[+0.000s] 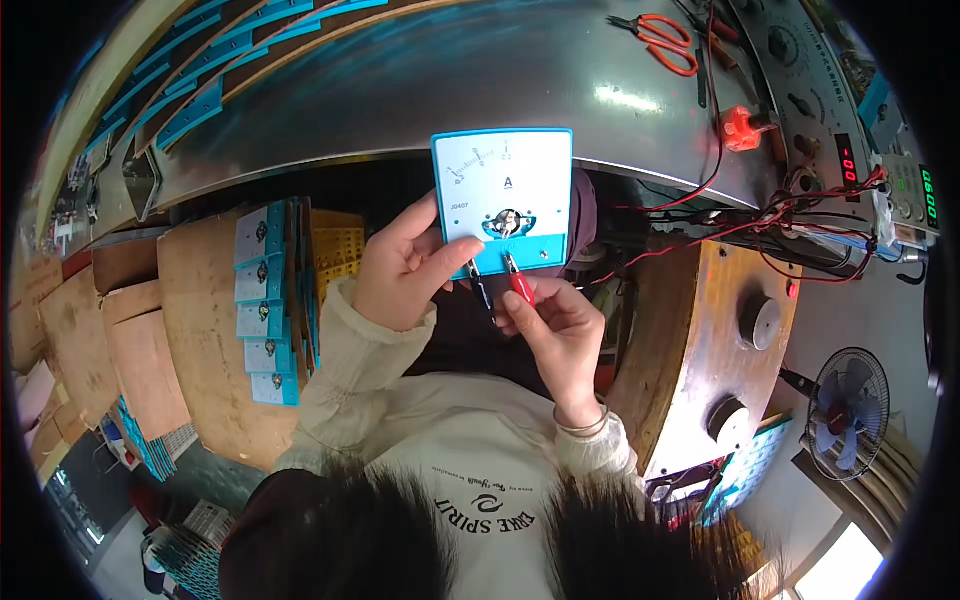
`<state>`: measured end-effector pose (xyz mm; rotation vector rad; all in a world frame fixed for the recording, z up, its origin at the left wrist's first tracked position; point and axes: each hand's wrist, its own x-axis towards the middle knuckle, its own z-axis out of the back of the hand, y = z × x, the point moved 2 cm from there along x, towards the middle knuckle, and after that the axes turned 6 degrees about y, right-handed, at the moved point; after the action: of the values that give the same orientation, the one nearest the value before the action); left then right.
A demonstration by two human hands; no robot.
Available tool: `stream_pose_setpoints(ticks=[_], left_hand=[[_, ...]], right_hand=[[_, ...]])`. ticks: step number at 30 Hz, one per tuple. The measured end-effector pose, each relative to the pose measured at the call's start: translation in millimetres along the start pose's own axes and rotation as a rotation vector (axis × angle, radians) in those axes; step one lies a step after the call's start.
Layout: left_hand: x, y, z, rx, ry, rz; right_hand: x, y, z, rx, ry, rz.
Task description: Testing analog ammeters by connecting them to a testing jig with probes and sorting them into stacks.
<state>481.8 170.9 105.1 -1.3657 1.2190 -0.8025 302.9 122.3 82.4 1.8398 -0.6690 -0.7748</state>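
Note:
A blue-framed ammeter [507,195] with a white dial face is held up in front of me, over the table's front edge. My left hand [408,265] grips its lower left side, thumb across the front near the bottom. At the bottom edge, my right hand [560,325] pinches a red alligator clip [518,283], whose metal jaws touch the meter's blue lower strip. A black alligator clip [480,288] sits beside it at another terminal, close to my left thumb. The meter's movement shows through a window above the clips.
Red-handled cutters [668,45] and a red plug-like piece [742,129] lie on the metal table [400,100]. Instruments with lit displays [848,165] stand at right, wires trailing from them. More meters [265,315] are stacked at left; a fan [848,410] stands far right.

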Motion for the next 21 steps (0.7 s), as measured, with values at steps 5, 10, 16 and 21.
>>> stream_pose_setpoints(ticks=[5, 10, 16, 21], left_hand=[[-0.6, 8.8, 2.3, -0.002, 0.024, 0.063], [0.0, 10.5, -10.4, -0.017, 0.003, 0.072], [8.1, 17.8, -34.6, -0.011, 0.007, 0.063], [17.4, 18.8, -62.2, -0.009, -0.002, 0.085]], right_hand=[[-1.6, -3.5, -1.5, -0.113, -0.103, 0.093], [-5.7, -1.3, 9.0, -0.153, -0.109, 0.114], [-11.2, 0.3, 33.4, -0.175, -0.121, 0.138], [-14.8, 12.4, 57.6, -0.193, -0.166, 0.164]])
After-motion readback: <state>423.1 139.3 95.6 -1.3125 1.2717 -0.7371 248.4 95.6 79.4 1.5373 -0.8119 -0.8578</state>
